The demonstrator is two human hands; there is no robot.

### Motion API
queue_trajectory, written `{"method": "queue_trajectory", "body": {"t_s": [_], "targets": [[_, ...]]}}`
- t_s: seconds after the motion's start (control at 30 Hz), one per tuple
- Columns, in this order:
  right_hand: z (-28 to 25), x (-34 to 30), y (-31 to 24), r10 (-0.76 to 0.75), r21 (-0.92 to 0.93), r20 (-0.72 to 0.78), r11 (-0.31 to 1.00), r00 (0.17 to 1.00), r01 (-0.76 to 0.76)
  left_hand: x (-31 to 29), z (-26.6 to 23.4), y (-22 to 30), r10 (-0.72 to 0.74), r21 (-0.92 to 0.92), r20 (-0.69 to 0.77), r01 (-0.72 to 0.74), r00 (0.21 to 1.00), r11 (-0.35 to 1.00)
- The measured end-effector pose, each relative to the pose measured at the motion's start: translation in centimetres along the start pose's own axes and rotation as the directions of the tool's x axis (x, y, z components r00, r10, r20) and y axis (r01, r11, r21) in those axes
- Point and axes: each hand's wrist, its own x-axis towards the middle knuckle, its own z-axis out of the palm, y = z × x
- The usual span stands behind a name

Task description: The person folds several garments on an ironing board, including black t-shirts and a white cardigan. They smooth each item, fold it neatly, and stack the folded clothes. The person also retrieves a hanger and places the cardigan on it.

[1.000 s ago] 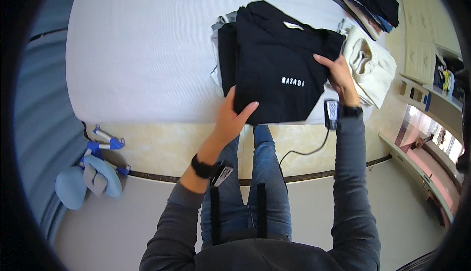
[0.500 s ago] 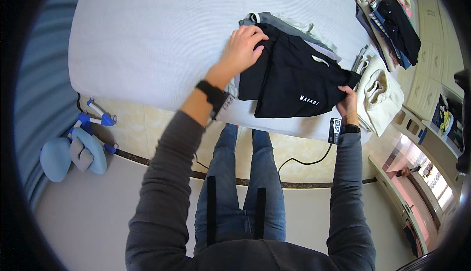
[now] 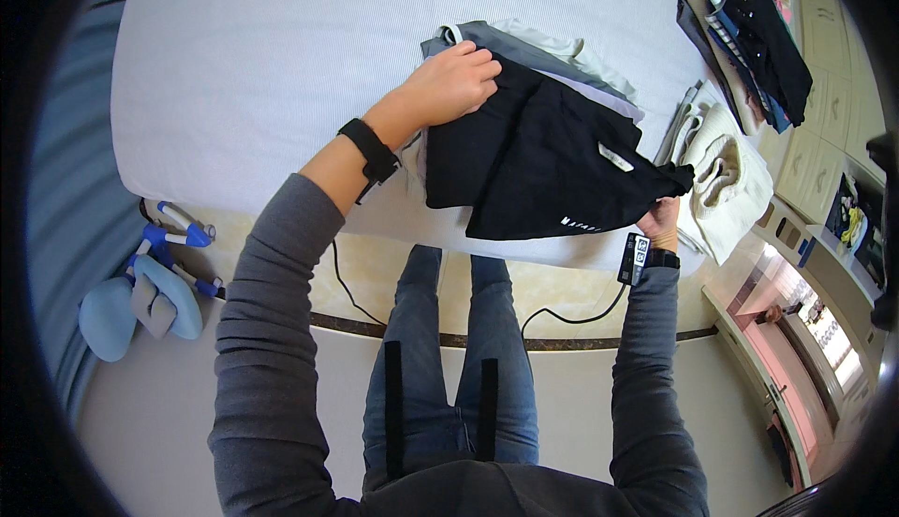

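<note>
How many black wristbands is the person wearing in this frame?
2. One black strap-like wristband circles the left wrist; another black wristband circles the right wrist. The long grey sleeves could hide more.

So the right hand [image 3: 663, 222] has the corner of the black shirt [image 3: 571, 166], but most of its fingers vanish under the cloth. Can't tell if the left hand [image 3: 454, 84] is pinching anything; it blocks its own grip. White print [image 3: 581, 225] near the hem is half lost in a crease, and the neck label [image 3: 614, 156] is too small to read. The grey garment [image 3: 510, 47] is mostly buried under the black stuff, so no clue what it is. Top edge chops off the bed [image 3: 262, 67]. The cable [image 3: 576, 320] disappears behind a leg [image 3: 501, 330]. Odds and ends [image 3: 854, 222] on the right-hand shelf? Way too tiny, sorry.
</note>
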Motion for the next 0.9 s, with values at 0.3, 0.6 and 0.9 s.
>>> {"method": "queue_trajectory", "body": {"t_s": [0.3, 0.6, 0.9], "targets": [[5.6, 1.4, -0.1, 0.201, -0.117, 0.386, 0.979, 0.9, -0.169, 1.8, 0.7, -1.4, -0.435, -0.336, 0.167, 0.466, 0.885, 0.819], [5.0, 2.1, -0.2, 0.247, -0.215, 0.151, 0.953, 0.957, -0.212, 1.5, 1.2, 0.6, -0.249, -0.073, -0.441, 0.242, 0.862, 0.967], [6.6, 3.3, -0.7, 0.177, -0.093, -0.014, 0.98, 0.984, -0.178, 1.1, 1.1, 11.4, -0.798, -0.882, 0.429, 0.39, 0.424, -0.266]]}}
